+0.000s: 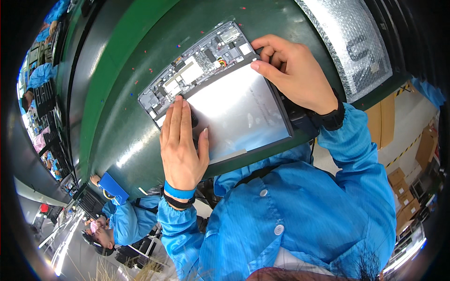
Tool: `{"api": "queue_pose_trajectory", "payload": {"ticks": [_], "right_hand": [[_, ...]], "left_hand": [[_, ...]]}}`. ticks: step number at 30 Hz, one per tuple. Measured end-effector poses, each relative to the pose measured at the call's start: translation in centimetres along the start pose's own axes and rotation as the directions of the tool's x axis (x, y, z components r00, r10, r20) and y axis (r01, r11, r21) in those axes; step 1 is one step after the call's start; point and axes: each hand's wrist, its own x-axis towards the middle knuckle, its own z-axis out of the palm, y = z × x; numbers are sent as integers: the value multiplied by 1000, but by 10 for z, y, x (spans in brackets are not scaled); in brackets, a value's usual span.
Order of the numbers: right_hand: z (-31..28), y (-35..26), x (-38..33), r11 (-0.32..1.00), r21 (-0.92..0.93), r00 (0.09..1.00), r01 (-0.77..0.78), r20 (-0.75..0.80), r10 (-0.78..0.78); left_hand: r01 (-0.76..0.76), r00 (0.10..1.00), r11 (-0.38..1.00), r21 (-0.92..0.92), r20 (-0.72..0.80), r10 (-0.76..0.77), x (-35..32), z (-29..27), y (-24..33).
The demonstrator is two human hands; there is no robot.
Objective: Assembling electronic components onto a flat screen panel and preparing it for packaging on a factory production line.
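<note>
An opened laptop base (pixel 199 68) lies tilted on the green work surface, its circuit board and connectors exposed along the far side. A large, shiny silver panel (pixel 239 107) fills its near part; whether this is a battery or a cover I cannot tell. My left hand (pixel 180 145) rests with fingers stretched out on the panel's left end, fingertips at the border of the circuit board. At the right edge, my right hand (pixel 297 72) is closed about the laptop's side, thumb on the panel's corner and index finger by the board; the other fingers are curled, partly hidden.
Bubble wrap (pixel 351 47) covers something flat at the upper right. Small red and blue bits are scattered on the green work surface (pixel 117 112). At the lower left, a co-worker (pixel 129 225) in blue holds a blue flat object (pixel 113 187). Cardboard boxes (pixel 405 201) stand on the floor at right.
</note>
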Motion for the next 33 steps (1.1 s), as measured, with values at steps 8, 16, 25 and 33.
{"api": "queue_pose_trajectory", "payload": {"ticks": [8, 16, 25, 33], "right_hand": [[0, 1, 1, 1000, -15, 1000, 16, -7, -16], [-1, 1, 1, 1000, -5, 1000, 8, 0, -8], [-2, 2, 1, 1000, -5, 1000, 23, 5, -23], [-2, -1, 1, 1000, 7, 1000, 24, -13, -24]], "left_hand": [[-3, 999, 999, 48, 39, 1, 1, -4, -1], [15, 999, 999, 50, 35, -17, -3, -2, 0], [9, 1000, 999, 38, 22, -10, -3, 0, 0], [17, 999, 999, 40, 40, -19, 0, -3, 2]]}}
